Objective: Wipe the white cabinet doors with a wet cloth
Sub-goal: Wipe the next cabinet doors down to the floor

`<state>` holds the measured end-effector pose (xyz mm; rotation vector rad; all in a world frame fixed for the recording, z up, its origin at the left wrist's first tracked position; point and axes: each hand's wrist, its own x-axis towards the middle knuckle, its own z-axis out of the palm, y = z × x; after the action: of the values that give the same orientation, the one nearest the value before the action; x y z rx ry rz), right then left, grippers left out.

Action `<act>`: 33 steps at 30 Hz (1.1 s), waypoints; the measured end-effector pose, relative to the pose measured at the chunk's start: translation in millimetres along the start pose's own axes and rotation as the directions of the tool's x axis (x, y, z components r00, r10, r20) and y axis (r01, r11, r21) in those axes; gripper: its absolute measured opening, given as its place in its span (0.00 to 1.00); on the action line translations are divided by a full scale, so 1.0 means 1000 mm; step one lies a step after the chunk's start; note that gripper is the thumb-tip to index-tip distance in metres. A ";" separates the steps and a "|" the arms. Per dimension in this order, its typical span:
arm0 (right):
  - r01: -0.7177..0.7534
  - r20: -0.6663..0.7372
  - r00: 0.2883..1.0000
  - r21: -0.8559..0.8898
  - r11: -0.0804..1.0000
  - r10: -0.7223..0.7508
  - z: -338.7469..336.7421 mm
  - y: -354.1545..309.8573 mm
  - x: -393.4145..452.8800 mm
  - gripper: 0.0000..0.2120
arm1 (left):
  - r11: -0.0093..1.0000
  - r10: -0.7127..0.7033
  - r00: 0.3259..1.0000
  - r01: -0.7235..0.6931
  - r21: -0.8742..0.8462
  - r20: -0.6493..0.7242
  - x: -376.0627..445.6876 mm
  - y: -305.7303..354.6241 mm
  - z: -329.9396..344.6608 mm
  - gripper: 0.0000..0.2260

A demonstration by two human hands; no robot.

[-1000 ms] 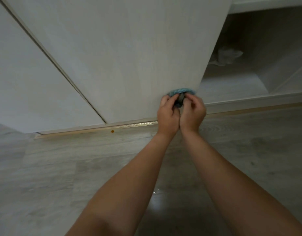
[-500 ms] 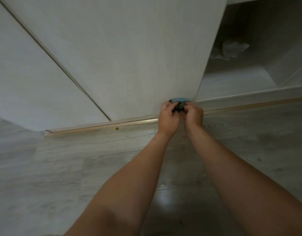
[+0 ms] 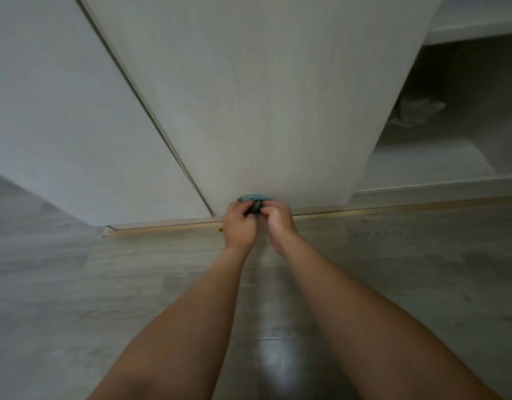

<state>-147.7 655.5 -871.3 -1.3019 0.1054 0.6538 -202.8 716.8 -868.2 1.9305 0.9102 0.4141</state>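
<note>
A white cabinet door (image 3: 272, 96) fills the upper middle, with a second white door (image 3: 61, 125) to its left behind a dark seam. A small blue-grey cloth (image 3: 253, 199) is bunched against the very bottom of the middle door. My left hand (image 3: 239, 223) and my right hand (image 3: 278, 220) sit side by side with fingers curled round the cloth, holding it against the door just above the floor rail. Most of the cloth is hidden by my fingers.
A brass-coloured floor rail (image 3: 162, 228) runs under the doors. To the right the cabinet stands open, showing a pale shelf floor (image 3: 422, 166) and a crumpled white item (image 3: 416, 111) at the back. Grey wood-look flooring (image 3: 76, 284) lies below.
Both hands slid the cloth down the door to its bottom edge and leftward toward the seam between the doors. My view shifted along with them.
</note>
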 end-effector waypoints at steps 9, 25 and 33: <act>0.264 -0.402 0.888 0.049 0.963 -0.223 -0.118 -0.073 0.003 0.13 | 0.919 0.389 0.911 -0.373 -0.130 0.134 -0.032 0.086 0.102 0.16; -0.008 -0.454 0.888 0.154 0.988 0.078 -0.159 -0.212 -0.148 0.16 | 0.950 0.066 0.923 0.059 -0.308 0.380 -0.086 0.222 0.004 0.16; 0.083 -0.461 0.887 0.175 0.981 0.008 -0.097 -0.466 -0.370 0.22 | 0.904 0.090 0.832 0.162 -0.395 0.548 -0.167 0.502 -0.164 0.15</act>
<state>-188.7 370.3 -341.6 -1.2472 0.5195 0.2799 -200.4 545.8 -341.8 1.4897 0.4187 0.0034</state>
